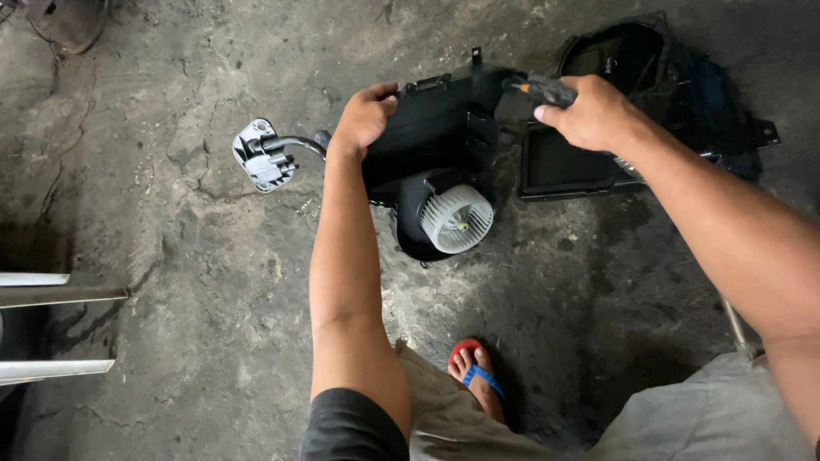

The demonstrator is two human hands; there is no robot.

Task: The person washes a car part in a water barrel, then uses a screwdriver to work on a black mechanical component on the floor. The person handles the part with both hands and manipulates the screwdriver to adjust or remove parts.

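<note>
A black plastic blower housing [440,141] with a white fan wheel [456,218] stands on the concrete floor. My left hand [365,117] grips its upper left edge. My right hand [589,111] holds a dark-handled tool [538,88] with an orange mark, its tip at the housing's top right corner. A bent metal pipe with a grey flange [263,155] sticks out from the housing's left side.
A second black housing piece [636,102] lies behind and to the right, partly under my right arm. My foot in a red and blue sandal [475,376] rests on the floor below. Metal bars [51,294] lie at the left edge.
</note>
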